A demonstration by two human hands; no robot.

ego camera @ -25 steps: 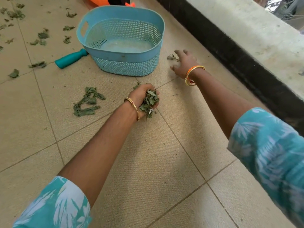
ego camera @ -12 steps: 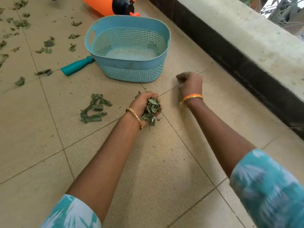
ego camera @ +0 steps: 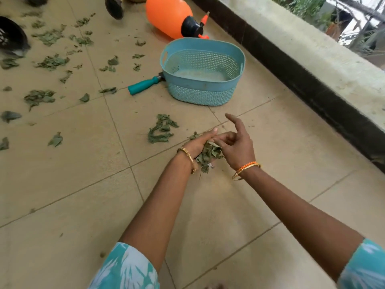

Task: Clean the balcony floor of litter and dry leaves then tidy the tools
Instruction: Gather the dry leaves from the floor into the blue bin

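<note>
My left hand is cupped palm up low over the tiled floor and grips a bunch of dry green leaves. My right hand is pressed against that bunch from the right. Its thumb and curled fingers pinch leaves into the bunch while the index finger sticks out. A small pile of leaves lies on the floor just left of my hands. The blue perforated basket stands beyond them, with no leaves visible inside. A teal-handled tool lies against the basket's left side.
An orange spray bottle lies behind the basket. More leaves are scattered across the tiles to the left. Black pots sit at the far left edge. A low parapet wall with a dark base runs along the right.
My right hand reached out beside the basket, closed over a leaf and came back to the bunch in my left hand. The view has pulled back and tilted up.
</note>
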